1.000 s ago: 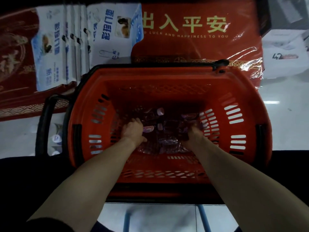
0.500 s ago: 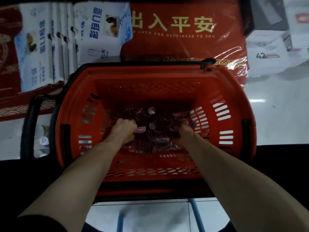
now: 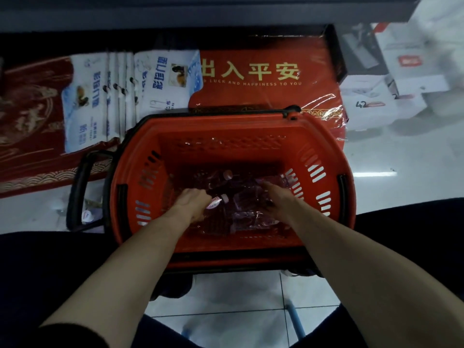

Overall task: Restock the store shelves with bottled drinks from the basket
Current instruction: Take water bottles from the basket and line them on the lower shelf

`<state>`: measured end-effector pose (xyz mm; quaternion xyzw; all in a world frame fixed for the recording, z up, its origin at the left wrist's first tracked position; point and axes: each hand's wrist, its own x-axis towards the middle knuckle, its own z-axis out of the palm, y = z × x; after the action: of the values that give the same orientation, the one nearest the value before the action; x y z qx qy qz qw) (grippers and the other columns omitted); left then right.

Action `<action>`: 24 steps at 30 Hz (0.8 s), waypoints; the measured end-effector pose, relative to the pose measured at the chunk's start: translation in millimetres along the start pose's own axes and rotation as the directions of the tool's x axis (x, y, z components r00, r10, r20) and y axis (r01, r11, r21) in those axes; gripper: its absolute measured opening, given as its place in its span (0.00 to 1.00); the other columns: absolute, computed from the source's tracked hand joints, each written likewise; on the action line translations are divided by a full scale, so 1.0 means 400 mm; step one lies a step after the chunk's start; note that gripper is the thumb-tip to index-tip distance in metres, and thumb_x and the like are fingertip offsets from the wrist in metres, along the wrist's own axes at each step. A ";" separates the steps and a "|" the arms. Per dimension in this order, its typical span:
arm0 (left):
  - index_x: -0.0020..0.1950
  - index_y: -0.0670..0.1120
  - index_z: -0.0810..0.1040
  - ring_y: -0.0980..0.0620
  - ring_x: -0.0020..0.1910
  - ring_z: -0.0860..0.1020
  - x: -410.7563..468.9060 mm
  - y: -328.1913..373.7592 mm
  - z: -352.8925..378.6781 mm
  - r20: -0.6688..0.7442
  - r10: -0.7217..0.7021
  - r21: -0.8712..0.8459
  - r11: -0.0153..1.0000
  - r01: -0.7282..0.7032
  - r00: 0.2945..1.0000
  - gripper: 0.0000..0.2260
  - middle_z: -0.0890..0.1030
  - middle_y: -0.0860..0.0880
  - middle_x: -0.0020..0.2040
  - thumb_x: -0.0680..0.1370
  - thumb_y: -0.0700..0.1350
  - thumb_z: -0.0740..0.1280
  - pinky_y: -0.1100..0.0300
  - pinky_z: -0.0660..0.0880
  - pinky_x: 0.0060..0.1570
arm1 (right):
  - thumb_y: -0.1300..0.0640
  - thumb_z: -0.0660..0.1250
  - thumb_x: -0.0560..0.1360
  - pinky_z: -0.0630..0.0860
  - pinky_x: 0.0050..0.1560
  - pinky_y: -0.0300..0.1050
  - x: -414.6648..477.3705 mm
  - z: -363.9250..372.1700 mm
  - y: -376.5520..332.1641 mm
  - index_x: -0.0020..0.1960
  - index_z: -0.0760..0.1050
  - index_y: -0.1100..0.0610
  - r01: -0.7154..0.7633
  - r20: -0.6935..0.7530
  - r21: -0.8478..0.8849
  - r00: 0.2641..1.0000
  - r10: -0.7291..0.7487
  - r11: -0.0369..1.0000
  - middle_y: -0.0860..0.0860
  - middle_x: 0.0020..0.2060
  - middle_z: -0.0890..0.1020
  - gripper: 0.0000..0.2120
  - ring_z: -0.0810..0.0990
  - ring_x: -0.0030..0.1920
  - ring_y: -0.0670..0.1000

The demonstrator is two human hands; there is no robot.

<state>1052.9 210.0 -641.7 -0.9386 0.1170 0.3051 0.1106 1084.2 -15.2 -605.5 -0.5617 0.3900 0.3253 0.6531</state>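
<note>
We see a red-orange basket with black handles, its walls pierced by rows of slots, holding clear bottles with purple labels and pale pink caps. Behind it lies a red doormat with gold lettering and a gold border. Beside it stand white and blue packages, and the floor is pale glossy tile.

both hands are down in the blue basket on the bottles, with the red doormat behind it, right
Not quite: the basket is red-orange, not blue, as the head view shows. The rest holds: the left hand and right hand are both down inside it on the bottles, and the red doormat lies behind it.
</note>
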 end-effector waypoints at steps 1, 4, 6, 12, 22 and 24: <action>0.59 0.48 0.83 0.43 0.59 0.83 0.001 0.008 0.006 0.000 -0.021 -0.033 0.999 0.021 1.000 0.13 0.84 0.45 0.58 0.79 0.54 0.68 0.55 0.76 0.54 | 0.56 0.69 0.81 0.81 0.29 0.44 -0.006 -0.005 0.004 0.44 0.76 0.57 0.019 -0.022 -0.040 1.000 -0.020 0.999 0.54 0.37 0.81 0.08 0.81 0.34 0.52; 0.63 0.46 0.81 0.43 0.60 0.82 0.013 0.008 0.003 0.039 -0.117 -0.116 0.986 0.120 0.992 0.17 0.83 0.44 0.61 0.77 0.52 0.72 0.52 0.78 0.56 | 0.57 0.69 0.81 0.83 0.46 0.55 -0.009 -0.023 0.020 0.48 0.74 0.57 0.048 -0.054 -0.141 0.997 -0.056 0.989 0.55 0.39 0.80 0.06 0.80 0.36 0.54; 0.66 0.45 0.79 0.43 0.62 0.82 0.025 -0.003 0.002 0.091 -0.184 -0.181 0.963 0.198 0.979 0.24 0.82 0.44 0.63 0.73 0.52 0.77 0.53 0.78 0.57 | 0.58 0.69 0.81 0.81 0.45 0.57 -0.010 -0.029 0.028 0.48 0.74 0.57 0.024 -0.058 -0.191 0.998 -0.036 0.981 0.55 0.39 0.79 0.06 0.80 0.38 0.55; 0.76 0.43 0.70 0.39 0.70 0.75 0.059 0.015 0.055 0.346 -0.243 -0.334 0.871 0.361 0.906 0.37 0.71 0.38 0.74 0.71 0.51 0.80 0.51 0.76 0.66 | 0.59 0.70 0.80 0.81 0.52 0.59 0.021 -0.035 0.070 0.49 0.77 0.56 -0.043 0.052 -0.225 0.997 0.056 0.974 0.56 0.46 0.82 0.03 0.81 0.45 0.55; 0.70 0.39 0.71 0.48 0.55 0.81 0.038 -0.031 0.056 0.423 -0.222 -0.646 0.606 0.465 0.878 0.33 0.82 0.44 0.59 0.69 0.41 0.81 0.65 0.77 0.42 | 0.59 0.77 0.73 0.80 0.59 0.64 0.039 -0.011 0.066 0.51 0.80 0.57 -0.040 0.074 -0.343 0.995 0.069 0.939 0.58 0.47 0.87 0.09 0.86 0.51 0.61; 0.60 0.42 0.76 0.52 0.47 0.79 0.010 -0.045 0.037 0.414 -0.187 -0.701 0.559 0.443 0.891 0.21 0.80 0.47 0.50 0.71 0.37 0.79 0.66 0.73 0.31 | 0.61 0.77 0.74 0.81 0.56 0.65 0.019 -0.007 0.051 0.50 0.79 0.60 0.000 0.072 -0.352 0.997 0.027 0.936 0.59 0.45 0.86 0.08 0.86 0.46 0.60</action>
<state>1053.2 230.5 -653.3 -0.8412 -0.2165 0.4348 -0.2378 1069.9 -14.7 -622.2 -0.6541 0.3046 0.4152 0.5541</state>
